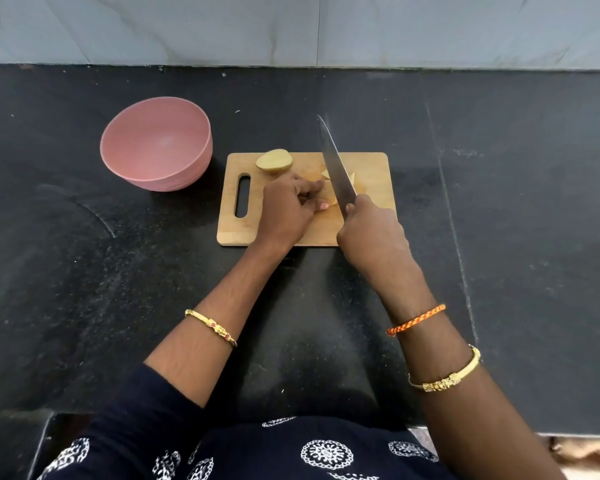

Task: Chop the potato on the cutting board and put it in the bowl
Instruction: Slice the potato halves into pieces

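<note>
Gripping the knife [336, 168] by its handle, my right hand [371, 233] has its fingers wrapped fully round, so the handle itself is hidden. From that fist the blade runs up and away, its tip past the far edge of the board [309, 233]. My left hand [286, 209] sits just left of the blade, fingers curled down and pinching a potato piece [329, 199] against the board; the fingertips lie close beside the steel.

That piece is pale yellow where it is cut, and mostly covered by my fingers. More cut pieces [350, 178] show on both sides of the blade, pale and angular; I cannot count them. A potato half [274, 161] lies apart at the board's far left corner, tan skin round a pale cut face, well clear of both hands.

Outward to the left, the pink bowl [129, 157] stands on the dark counter [499, 202], near the board's handle slot, holding no potato that I can see.
</note>
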`<move>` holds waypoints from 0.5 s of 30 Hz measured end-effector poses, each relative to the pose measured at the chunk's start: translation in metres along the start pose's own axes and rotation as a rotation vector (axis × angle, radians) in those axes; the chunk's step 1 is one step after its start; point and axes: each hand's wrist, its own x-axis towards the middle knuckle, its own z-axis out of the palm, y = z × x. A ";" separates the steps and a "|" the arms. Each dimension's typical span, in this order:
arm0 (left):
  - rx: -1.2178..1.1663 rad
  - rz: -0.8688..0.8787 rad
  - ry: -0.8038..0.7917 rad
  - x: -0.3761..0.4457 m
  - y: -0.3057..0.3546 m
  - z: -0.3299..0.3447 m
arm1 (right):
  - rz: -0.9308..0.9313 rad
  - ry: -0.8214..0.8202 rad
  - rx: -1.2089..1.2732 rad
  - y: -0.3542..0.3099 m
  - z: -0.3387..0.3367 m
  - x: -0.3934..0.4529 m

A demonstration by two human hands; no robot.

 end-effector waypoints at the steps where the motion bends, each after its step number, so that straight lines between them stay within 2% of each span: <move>1: 0.004 0.002 0.001 0.000 0.000 0.000 | 0.004 -0.004 0.004 0.000 0.000 0.000; 7: -0.017 0.002 0.030 -0.003 0.000 0.002 | 0.004 -0.014 0.043 0.001 0.002 -0.004; 12: 0.014 0.033 0.058 -0.003 -0.002 0.003 | 0.076 -0.103 0.025 0.011 0.014 -0.016; 15: 0.020 0.046 0.074 -0.003 -0.001 0.003 | 0.080 -0.077 0.013 0.019 0.022 -0.025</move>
